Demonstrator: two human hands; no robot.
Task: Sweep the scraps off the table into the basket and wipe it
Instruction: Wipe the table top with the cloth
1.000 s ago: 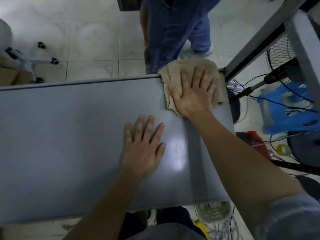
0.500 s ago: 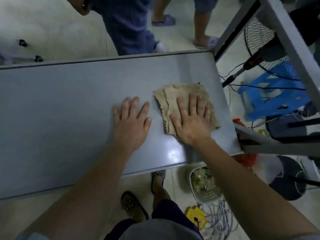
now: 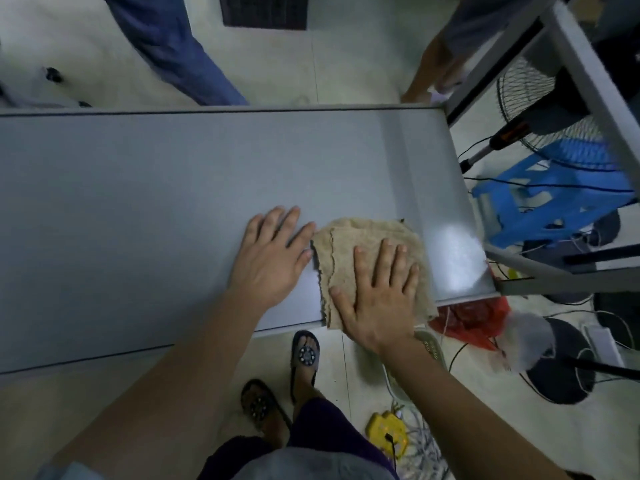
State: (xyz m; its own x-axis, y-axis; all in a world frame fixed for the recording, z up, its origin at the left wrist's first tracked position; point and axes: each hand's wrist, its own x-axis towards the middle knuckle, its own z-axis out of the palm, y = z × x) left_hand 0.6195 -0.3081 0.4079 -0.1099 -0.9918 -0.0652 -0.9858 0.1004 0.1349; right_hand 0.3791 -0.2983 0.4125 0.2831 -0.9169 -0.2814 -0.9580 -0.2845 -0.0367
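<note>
The grey table fills the left and middle of the head view, and I see no scraps on its top. A beige cloth lies at the table's near right corner, its lower edge hanging over the near edge. My right hand presses flat on the cloth with the fingers spread. My left hand rests flat on the bare table just left of the cloth, its fingertips touching it. On the floor below that corner, only a pale rim of the basket shows; my right forearm hides the rest.
A blue plastic stool, a standing fan and cables crowd the floor to the right. A red bag lies under the table's right end. A yellow power strip sits near my sandalled feet. Two people's legs stand beyond the far edge.
My right hand has dragged the cloth from the far right corner across the table to the near edge. My left hand stayed flat on the table beside it.
</note>
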